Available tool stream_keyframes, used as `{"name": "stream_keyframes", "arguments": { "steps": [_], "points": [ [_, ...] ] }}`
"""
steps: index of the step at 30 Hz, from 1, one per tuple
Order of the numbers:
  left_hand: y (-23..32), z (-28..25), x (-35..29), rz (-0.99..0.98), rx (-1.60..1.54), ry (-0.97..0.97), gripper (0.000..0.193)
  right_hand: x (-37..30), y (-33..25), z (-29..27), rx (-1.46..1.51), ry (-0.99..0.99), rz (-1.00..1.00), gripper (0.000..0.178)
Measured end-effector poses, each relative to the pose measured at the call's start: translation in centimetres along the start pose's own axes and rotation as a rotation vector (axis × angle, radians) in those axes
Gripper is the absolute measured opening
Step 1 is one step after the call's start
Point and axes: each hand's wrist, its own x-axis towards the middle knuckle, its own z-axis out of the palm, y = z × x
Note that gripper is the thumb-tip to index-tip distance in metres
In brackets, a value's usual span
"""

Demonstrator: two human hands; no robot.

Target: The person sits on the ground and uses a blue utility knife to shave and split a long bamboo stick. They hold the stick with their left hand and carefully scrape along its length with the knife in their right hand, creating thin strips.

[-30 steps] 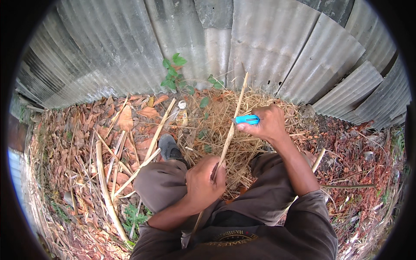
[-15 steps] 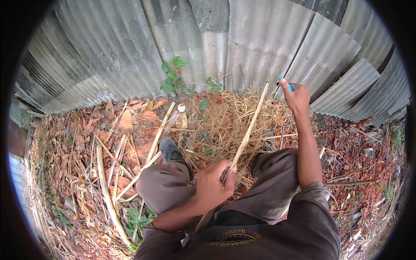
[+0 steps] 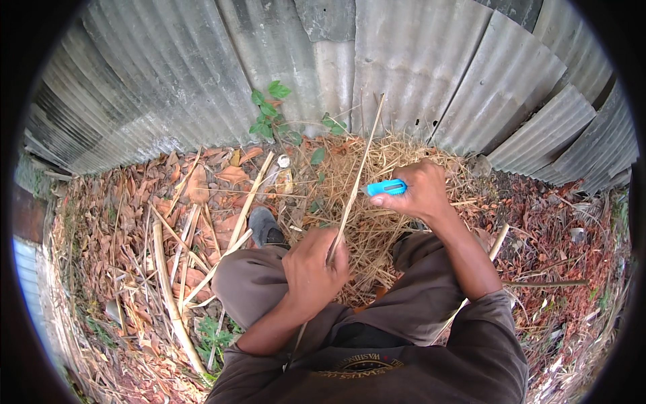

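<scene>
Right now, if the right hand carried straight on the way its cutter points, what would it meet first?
Probably the thin pale strip held in the left hand: the blue cutter in the right hand points leftward at it, though one view leaves depth unclear.

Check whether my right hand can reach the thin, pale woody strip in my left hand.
Probably yes: nothing visible blocks your right hand from the strip, though it holds a blue slim-handled cutter.
</scene>
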Motion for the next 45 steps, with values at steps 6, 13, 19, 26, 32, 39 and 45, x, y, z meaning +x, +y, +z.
{"name": "stream_keyframes", "arguments": {
  "steps": [6, 13, 19, 26, 32, 39, 45],
  "points": [
    [0.2, 0.2, 0.0, 0.091, 0.080, 0.019, 0.020, 0.1, -0.1, 0.2, -0.043, 0.044, -0.038, 0.069],
    [0.5, -0.1, -0.4, 0.063, 0.120, -0.053, 0.023, 1.0, 0.9, 0.1, -0.116, 0.075, 0.116, 0.071],
    [0.7, 0.0, -1.7, 0.058, 0.061, -0.177, 0.021, 1.9, 5.2, -1.2, -0.168, 0.075, 0.407, 0.071],
    [0.2, -0.3, -0.7, 0.046, 0.011, -0.040, 0.018, 0.4, -0.4, 0.1, -0.018, -0.040, 0.056, 0.067],
    [0.1, -0.2, -0.6, 0.073, 0.022, -0.033, 0.017, 0.0, -0.4, 0.6, -0.002, -0.029, 0.049, 0.068],
    [0.1, -0.1, -0.8, 0.007, 0.046, -0.085, 0.019, 0.2, 0.4, 1.1, -0.078, 0.048, 0.000, 0.070],
    [0.2, 0.0, -0.5, 0.067, 0.027, -0.071, 0.020, 1.3, 1.5, 0.4, -0.130, 0.035, 0.152, 0.066]
  ]
}}
